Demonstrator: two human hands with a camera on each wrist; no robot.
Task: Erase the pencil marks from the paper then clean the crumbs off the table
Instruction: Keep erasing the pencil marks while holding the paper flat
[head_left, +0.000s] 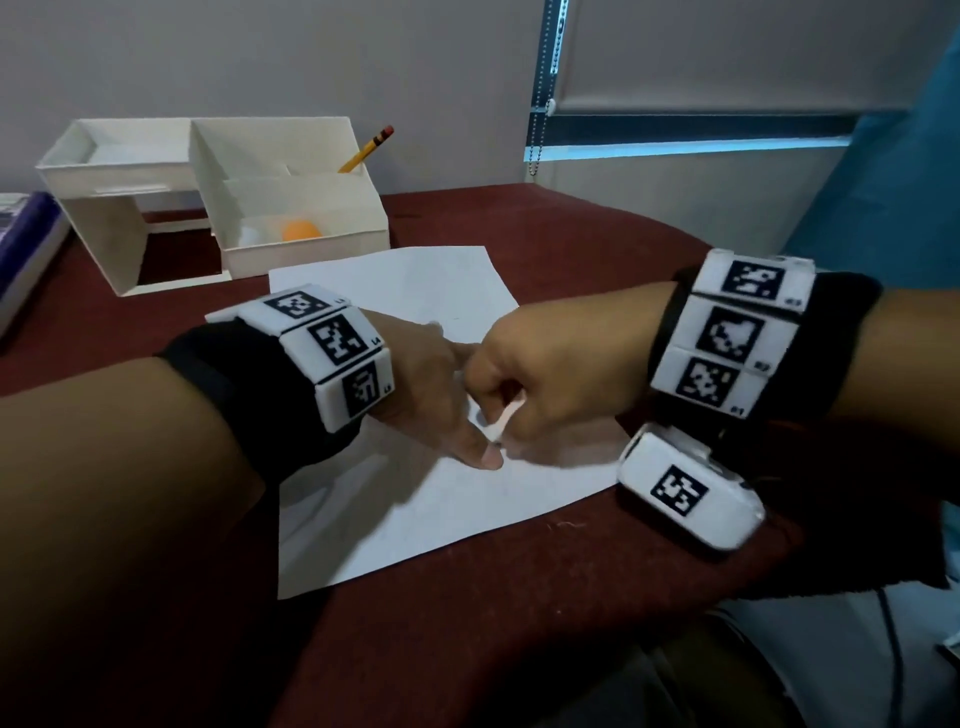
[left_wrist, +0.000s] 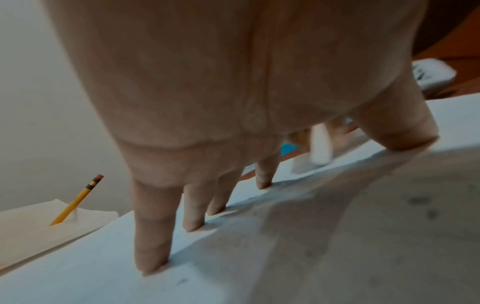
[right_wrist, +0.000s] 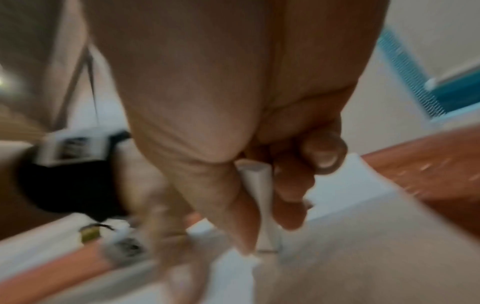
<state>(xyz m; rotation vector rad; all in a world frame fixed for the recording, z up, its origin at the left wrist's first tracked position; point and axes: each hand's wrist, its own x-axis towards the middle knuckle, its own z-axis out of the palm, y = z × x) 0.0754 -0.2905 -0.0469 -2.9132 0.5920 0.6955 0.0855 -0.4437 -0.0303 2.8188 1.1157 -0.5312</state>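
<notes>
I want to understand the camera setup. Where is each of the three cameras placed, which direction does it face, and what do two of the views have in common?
Head: worn on the head, facing forward and down at the paper; both forearms, left hand and right hand show.
Left wrist: looks along the left hand's straight fingers pressing the paper; the palm shows.
Right wrist: looks along the right hand pinching the white eraser; blurred.
Shared: head and left wrist views both show the pencil in the white organizer.
</notes>
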